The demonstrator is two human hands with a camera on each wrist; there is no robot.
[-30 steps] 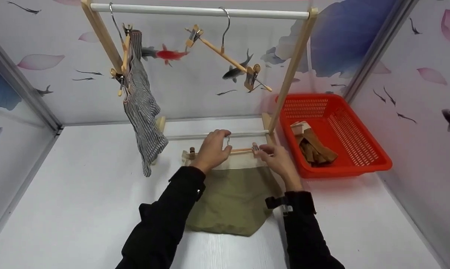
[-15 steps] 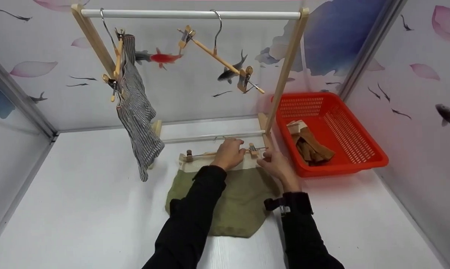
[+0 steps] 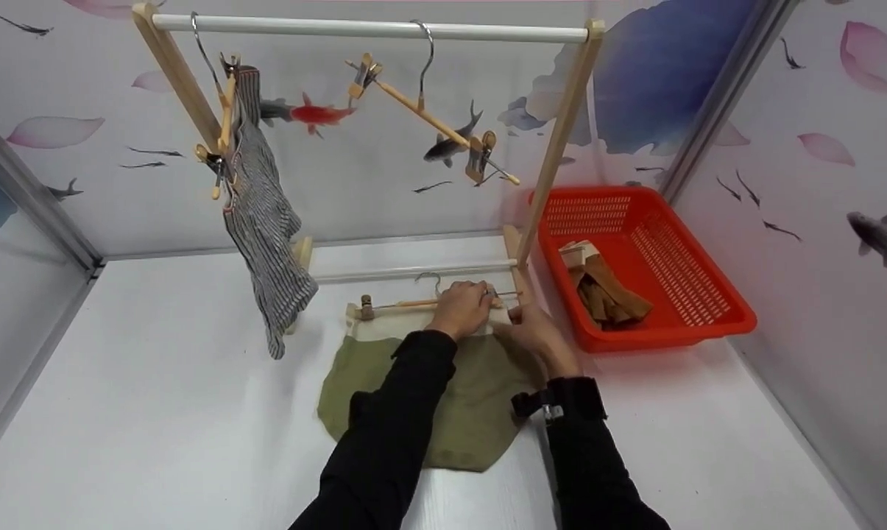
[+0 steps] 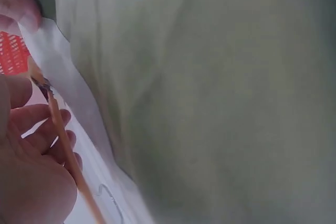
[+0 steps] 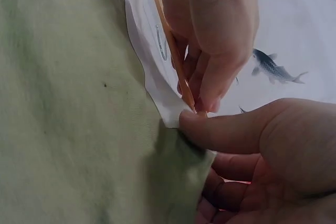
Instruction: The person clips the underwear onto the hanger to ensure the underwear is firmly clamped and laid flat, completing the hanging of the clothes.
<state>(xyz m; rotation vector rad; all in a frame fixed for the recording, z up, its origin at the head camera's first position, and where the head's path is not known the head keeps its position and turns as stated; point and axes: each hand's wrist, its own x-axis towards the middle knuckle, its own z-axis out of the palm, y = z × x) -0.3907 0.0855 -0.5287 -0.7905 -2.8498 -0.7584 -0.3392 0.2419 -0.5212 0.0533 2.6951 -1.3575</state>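
A green garment (image 3: pixel 480 412) with a cream waistband lies spread on the table. Across its waistband lies a wooden clip hanger (image 3: pixel 414 303), its hook pointing toward the rack. The hanger's left clip (image 3: pixel 367 308) sits on the band's left end. My left hand (image 3: pixel 461 309) pinches the right clip (image 4: pixel 39 80) between thumb and fingers, and the hanger bar runs past its other fingers. My right hand (image 5: pixel 262 145) pinches the right corner of the waistband (image 5: pixel 168 111), its thumb on top of the cloth, right at the clip.
Behind stands a rack with a white rail (image 3: pixel 369 28). Striped trousers (image 3: pixel 263 199) hang at its left, and a bare clip hanger (image 3: pixel 421 110) hangs near the middle. A red basket (image 3: pixel 708 324) on the right holds a brown garment (image 3: pixel 609 291).
My left hand has moved right, from the hanger's hook to its right clip. My right hand has gone from that clip to the waistband's corner. The garment's left side is more in view.
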